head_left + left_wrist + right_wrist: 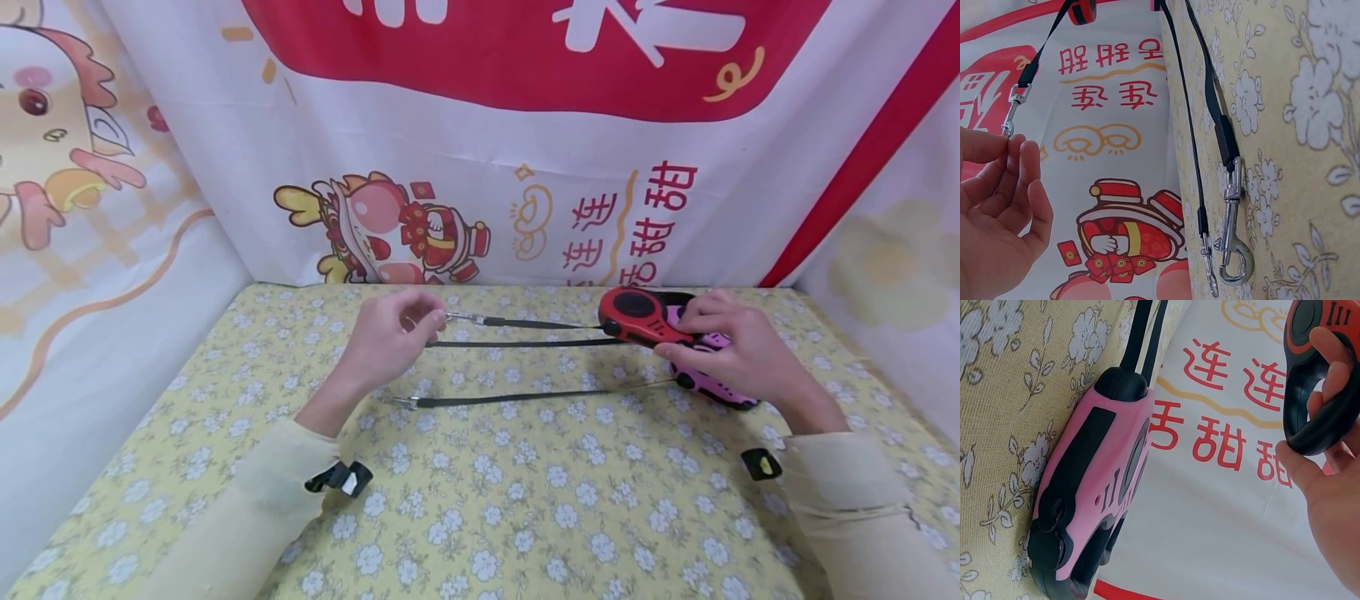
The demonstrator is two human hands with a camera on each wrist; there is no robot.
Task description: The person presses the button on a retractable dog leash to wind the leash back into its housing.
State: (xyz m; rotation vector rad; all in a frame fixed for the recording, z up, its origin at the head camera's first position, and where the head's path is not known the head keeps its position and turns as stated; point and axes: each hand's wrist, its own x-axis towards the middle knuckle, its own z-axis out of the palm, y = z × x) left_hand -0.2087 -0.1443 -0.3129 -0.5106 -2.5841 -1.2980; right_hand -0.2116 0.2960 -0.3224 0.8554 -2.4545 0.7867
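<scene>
red leash (633, 308) stretched before a printed backdrop (450, 100) and above a flowered tablecloth (510, 517). on the cloth near it rested two pink leashes (705, 385), their black straps (517, 397) reaching left. the right hand (738, 346) gripped the red leash by its black handle (1297, 419); the left hand (393, 335) pinched the silver clip (467, 317) at its strap's end between thumb and fingertips, outer fingers loosely curved. similar clips (1230, 219) tipped the pink leashes' straps.

Lit softly and evenly, fairly bright. Leaves fuzzy shadows on the table (525, 517). Shines on the metal clip (1231, 215). Looks a bit blurry in the head view, stretched toward the corners.
</scene>
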